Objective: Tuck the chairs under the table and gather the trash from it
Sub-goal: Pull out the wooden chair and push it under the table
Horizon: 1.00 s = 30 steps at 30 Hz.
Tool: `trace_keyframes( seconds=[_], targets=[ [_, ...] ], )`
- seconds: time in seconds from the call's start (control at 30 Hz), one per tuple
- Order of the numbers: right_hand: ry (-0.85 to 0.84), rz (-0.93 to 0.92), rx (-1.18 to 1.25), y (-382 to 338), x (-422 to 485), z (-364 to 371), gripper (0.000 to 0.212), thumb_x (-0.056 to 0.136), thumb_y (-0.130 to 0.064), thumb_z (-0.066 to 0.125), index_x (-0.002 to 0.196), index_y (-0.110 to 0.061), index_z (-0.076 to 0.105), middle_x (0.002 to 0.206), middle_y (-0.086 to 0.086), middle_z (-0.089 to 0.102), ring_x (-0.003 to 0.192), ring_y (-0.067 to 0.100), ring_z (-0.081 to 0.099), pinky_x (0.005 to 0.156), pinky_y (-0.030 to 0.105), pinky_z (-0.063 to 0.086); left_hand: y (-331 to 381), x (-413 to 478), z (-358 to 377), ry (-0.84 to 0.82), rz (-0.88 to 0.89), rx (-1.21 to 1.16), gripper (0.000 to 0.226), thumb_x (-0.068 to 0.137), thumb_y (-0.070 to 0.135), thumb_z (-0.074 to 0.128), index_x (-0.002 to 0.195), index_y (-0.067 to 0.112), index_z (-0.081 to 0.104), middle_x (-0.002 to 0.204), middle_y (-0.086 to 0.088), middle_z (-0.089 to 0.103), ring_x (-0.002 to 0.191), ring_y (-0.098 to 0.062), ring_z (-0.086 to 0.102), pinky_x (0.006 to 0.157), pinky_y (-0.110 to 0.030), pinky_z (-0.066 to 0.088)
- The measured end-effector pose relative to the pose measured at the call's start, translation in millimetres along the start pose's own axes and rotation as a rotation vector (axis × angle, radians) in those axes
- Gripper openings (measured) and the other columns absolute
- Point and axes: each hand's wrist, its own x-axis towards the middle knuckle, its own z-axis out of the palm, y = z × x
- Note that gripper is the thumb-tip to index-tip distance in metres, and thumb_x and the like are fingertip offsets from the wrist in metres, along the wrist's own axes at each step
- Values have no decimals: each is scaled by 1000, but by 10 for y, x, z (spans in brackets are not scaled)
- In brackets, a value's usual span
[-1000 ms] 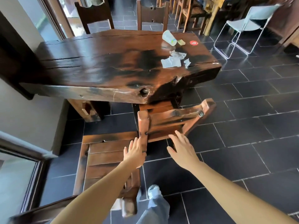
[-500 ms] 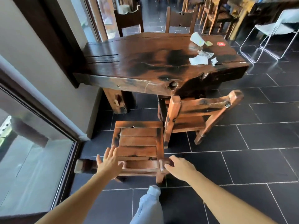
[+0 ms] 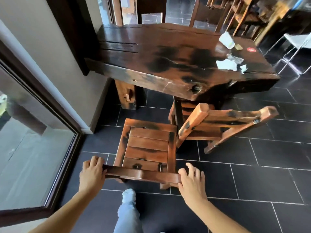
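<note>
Reddish-brown charred-streaked table, matching chairs, black floor tiles

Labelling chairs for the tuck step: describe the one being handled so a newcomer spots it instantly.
Find the dark slab-wood table; at its near edge, the target is the reddish slatted-seat wooden chair nearer the glass door. Unlike the half-tucked neighbouring chair, its back rail is held by the left hand and right hand.
</note>
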Motion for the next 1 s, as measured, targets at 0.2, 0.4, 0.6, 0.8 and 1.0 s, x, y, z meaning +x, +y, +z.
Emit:
trace_keyframes(
  seconds=[0.2, 0.4, 0.6, 0.8, 1.0],
  targets=[
    [10, -29, -56, 5, 273, -18, 59, 37, -30, 94, 86, -20, 64, 110, 14, 64, 96, 34, 65, 85, 58, 52, 27, 316, -1, -4, -13, -42, 40, 86, 10, 56, 125, 18, 51, 121, -3, 53, 106, -33, 44, 67, -44, 50],
    [29, -21, -65, -35, 911, -142, 58, 42, -29, 94, 91, -18, 64, 108, 14, 64, 108, 37, 62, 91, 51, 51, 135, 962, -190, -57, 19, -36, 37, 90, 11, 50, 124, 23, 50, 123, 1, 45, 113, -29, 37, 73, -42, 50],
    [45, 7, -69, -165, 1505, -284, 55, 42, -28, 94, 87, -19, 64, 108, 13, 65, 114, 38, 60, 94, 51, 48, 181, 1678, -351, -113, 47, 32, 37, 91, 13, 49, 126, 26, 46, 126, 3, 41, 116, -26, 34, 78, -38, 48],
    [67, 8, -63, -331, 2025, -400, 55, 41, -25, 94, 86, -17, 65, 108, 16, 65, 113, 40, 60, 92, 52, 49, 184, 2332, -499, -104, 92, 49, 30, 90, 12, 50, 118, 26, 50, 120, 3, 42, 111, -26, 37, 70, -33, 42],
    [58, 58, -14, -476, 2523, -539, 56, 40, -22, 96, 85, -17, 63, 108, 17, 65, 113, 43, 59, 90, 54, 50, 208, 2929, -614, -105, 117, 33, 33, 88, 10, 54, 118, 25, 51, 122, 2, 42, 111, -28, 37, 85, -40, 49]
  ],
)
